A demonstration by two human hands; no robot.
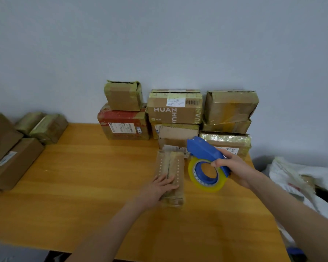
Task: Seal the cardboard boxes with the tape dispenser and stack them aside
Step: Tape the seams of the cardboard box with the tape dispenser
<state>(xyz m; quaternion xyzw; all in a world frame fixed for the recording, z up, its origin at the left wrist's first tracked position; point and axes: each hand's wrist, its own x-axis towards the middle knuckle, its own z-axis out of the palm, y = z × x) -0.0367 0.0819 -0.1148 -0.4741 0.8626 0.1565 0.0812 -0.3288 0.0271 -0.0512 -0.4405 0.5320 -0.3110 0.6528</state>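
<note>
my left hand (160, 188) lies flat, fingers straight, on the small cardboard box (170, 174) in the middle of the worktop (83, 176). my right hand (233, 167) grips the blue tape dispenser (206, 161) just right of the box, seemingly lifted off the worktop. taped boxes (174, 108) stand stacked against the wall behind.

A parcel-packing room: taped cardboard boxes (174, 108) stacked on a wooden table (95, 176).

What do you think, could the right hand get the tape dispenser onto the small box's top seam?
Probably yes: the right hand holds the tape dispenser just beside the small box, and the left hand covers only its near part.
</note>
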